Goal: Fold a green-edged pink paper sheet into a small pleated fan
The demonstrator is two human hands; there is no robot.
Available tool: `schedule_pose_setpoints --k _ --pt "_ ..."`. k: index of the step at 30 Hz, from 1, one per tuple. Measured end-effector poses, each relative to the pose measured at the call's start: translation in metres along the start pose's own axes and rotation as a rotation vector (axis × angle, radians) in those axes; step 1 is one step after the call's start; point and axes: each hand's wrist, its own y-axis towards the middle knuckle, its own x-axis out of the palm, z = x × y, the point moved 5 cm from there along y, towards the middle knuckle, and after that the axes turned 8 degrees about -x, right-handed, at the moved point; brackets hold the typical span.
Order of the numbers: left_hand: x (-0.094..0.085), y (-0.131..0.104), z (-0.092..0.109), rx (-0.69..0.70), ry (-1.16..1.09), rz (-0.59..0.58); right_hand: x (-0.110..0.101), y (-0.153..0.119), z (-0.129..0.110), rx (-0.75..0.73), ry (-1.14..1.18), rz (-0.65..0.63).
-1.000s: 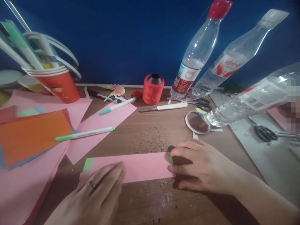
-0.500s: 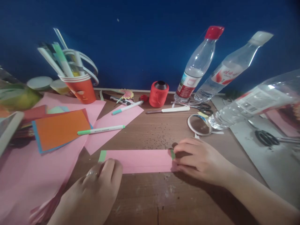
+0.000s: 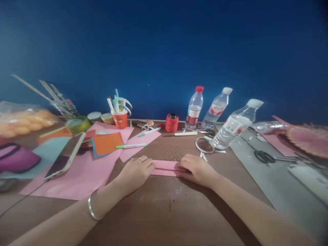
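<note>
The left hand point(image 3: 136, 172) has fingers together, the right hand point(image 3: 198, 171) fingers bent, over the ends of the strip point(image 3: 164, 164) on the table point(image 3: 205, 223); any pinch is hidden. Pressing evenly should keep its crease straight, clear of the specks point(image 3: 173, 152) beyond.

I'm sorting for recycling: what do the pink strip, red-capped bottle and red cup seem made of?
Strip: matte paper, probably; thin, creased-looking, no shine.
Bottle: glossy clear plastic, likely; see-through with bright highlights.
Cup: perhaps paper, smooth-looking; printed wall, pale rim.
</note>
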Motion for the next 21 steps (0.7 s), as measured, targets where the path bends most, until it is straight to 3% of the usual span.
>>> schedule_pose_setpoints --k 10,17,21 --pt "-0.0014 -0.0027 -0.0009 -0.074 0.097 0.141 0.0039 -0.0005 0.0014 0.086 -0.134 0.145" --pt "-0.0018 -0.0023 0.0011 -0.032 0.05 0.164 0.0042 -0.0035 -0.0005 0.014 -0.096 0.122" --pt "-0.0009 -0.0024 -0.0038 -0.064 0.026 0.177 0.0023 -0.0033 0.0011 0.045 -0.066 0.136"
